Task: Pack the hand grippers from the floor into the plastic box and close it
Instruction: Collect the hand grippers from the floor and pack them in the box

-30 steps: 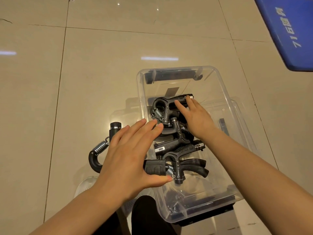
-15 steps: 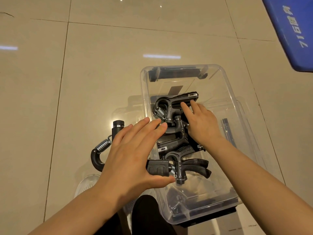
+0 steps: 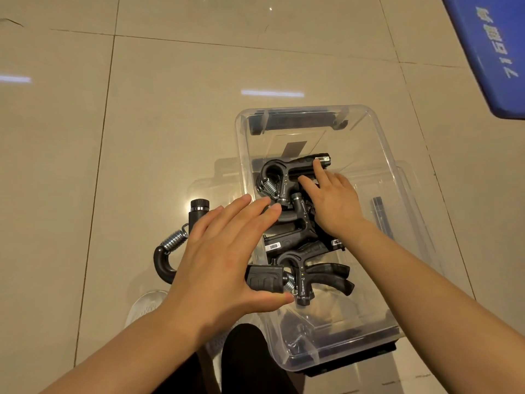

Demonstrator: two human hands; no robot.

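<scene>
- Both my hands are over the clear plastic box (image 3: 380, 155), which sits open on the tiled floor (image 3: 142, 123).
- My left hand (image 3: 224, 260) is spread flat with the fingers straight and the thumb stretched out; it holds nothing. The thumb lies just under the black block end of a hand gripper (image 3: 301, 277) that sits at the box's near left wall, though I cannot tell whether it touches.
- My right hand (image 3: 332, 200) reaches into the box with relaxed, nearly straight fingers, the fingertips resting on the handle of the farthest gripper (image 3: 287, 169).
- Between those two, more black grippers (image 3: 295, 231) lie piled against each other on the box bottom.
- One gripper (image 3: 176, 243) is on the floor just left of the box, partly hidden under my left hand, its spring and knob showing.
- A blue mat (image 3: 488, 44) with white lettering lies at the far right, well apart from the box.
</scene>
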